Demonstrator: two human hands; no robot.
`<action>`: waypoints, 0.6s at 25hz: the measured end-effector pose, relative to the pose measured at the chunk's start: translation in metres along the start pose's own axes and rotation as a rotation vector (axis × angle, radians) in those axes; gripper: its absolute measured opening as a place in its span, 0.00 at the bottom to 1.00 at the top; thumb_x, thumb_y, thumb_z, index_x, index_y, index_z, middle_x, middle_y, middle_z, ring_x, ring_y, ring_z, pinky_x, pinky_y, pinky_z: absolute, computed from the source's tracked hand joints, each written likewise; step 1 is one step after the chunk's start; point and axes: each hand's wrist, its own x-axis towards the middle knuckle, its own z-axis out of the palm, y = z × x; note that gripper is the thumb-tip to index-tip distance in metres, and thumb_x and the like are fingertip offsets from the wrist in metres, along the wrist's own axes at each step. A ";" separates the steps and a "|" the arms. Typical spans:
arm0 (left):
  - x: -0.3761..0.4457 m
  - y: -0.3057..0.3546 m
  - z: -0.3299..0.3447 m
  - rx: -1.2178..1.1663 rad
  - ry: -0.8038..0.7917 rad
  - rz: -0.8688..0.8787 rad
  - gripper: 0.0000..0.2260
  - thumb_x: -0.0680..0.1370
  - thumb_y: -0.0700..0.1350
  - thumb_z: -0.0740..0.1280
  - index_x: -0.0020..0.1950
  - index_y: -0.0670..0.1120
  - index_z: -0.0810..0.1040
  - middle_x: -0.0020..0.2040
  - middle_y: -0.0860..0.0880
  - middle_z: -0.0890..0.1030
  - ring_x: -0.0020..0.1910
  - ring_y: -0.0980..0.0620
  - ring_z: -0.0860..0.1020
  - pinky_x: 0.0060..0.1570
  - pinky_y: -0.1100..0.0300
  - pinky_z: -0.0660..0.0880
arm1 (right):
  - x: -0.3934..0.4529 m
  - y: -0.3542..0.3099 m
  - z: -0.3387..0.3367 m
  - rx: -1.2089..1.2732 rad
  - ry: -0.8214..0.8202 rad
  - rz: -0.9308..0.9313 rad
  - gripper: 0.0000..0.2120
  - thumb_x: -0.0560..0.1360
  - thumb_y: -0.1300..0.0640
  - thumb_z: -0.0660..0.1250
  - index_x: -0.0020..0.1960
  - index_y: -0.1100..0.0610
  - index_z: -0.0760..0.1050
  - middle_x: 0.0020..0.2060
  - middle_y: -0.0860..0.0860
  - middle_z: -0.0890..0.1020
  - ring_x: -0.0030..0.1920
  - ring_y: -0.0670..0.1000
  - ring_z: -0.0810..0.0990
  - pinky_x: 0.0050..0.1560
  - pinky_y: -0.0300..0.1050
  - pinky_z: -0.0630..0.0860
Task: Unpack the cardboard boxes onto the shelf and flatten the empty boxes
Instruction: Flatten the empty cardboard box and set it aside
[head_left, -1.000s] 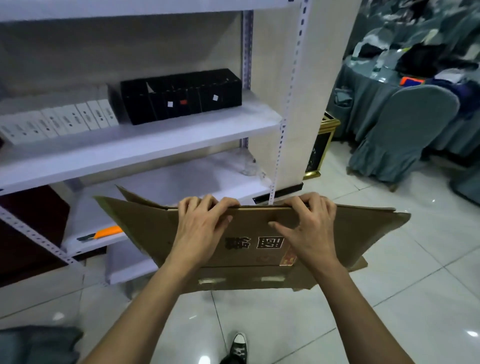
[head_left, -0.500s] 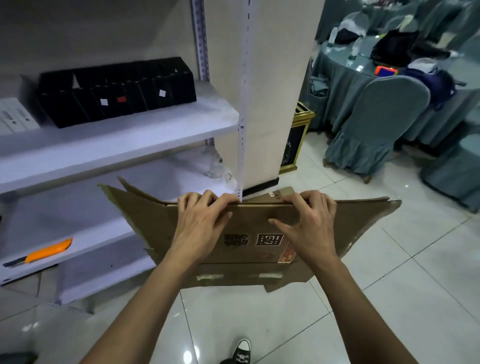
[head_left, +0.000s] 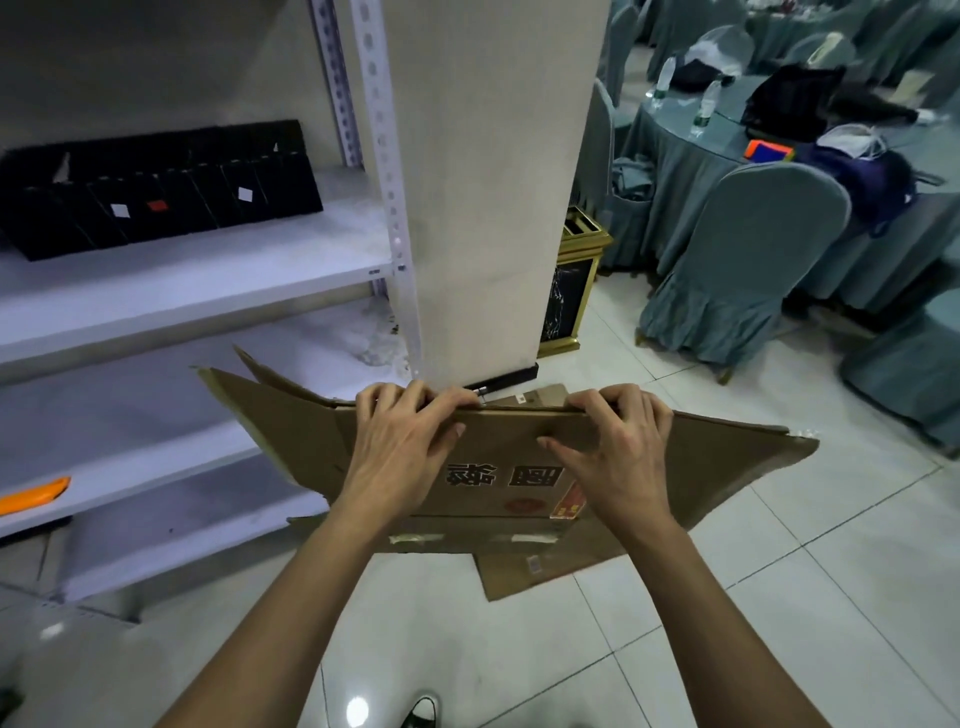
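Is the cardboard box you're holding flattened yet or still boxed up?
Flattened: the cardboard box is collapsed into one sheet, flaps splayed, gripped along its top edge by left hand and right hand.

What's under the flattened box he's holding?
Under the flattened cardboard box, gripped by the left hand and right hand, another cardboard piece pokes out over the floor tiles. The rest is covered.

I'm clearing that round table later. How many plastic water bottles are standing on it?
2. One water bottle stands at the table's far left edge; the other water bottle stands just to its right, nearer the camera. More may be hidden behind the bags and clothing.
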 end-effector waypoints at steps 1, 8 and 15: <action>0.004 0.020 0.009 0.001 0.007 -0.014 0.13 0.81 0.51 0.64 0.66 0.61 0.73 0.49 0.53 0.74 0.49 0.50 0.70 0.60 0.50 0.62 | 0.003 0.021 -0.007 0.007 -0.015 -0.012 0.23 0.66 0.45 0.81 0.56 0.48 0.78 0.52 0.51 0.75 0.58 0.51 0.65 0.60 0.57 0.70; 0.024 0.125 0.064 -0.051 -0.016 -0.119 0.12 0.83 0.52 0.62 0.66 0.63 0.72 0.52 0.55 0.74 0.53 0.52 0.69 0.64 0.51 0.60 | 0.020 0.135 -0.043 0.011 -0.050 -0.090 0.23 0.66 0.45 0.81 0.57 0.48 0.78 0.50 0.52 0.76 0.57 0.51 0.66 0.60 0.58 0.70; 0.061 0.163 0.114 -0.059 -0.061 -0.144 0.10 0.81 0.54 0.63 0.63 0.61 0.72 0.56 0.56 0.76 0.56 0.51 0.71 0.61 0.52 0.61 | 0.042 0.212 -0.037 -0.056 -0.064 -0.153 0.21 0.65 0.45 0.81 0.54 0.50 0.80 0.48 0.52 0.76 0.54 0.54 0.71 0.60 0.54 0.64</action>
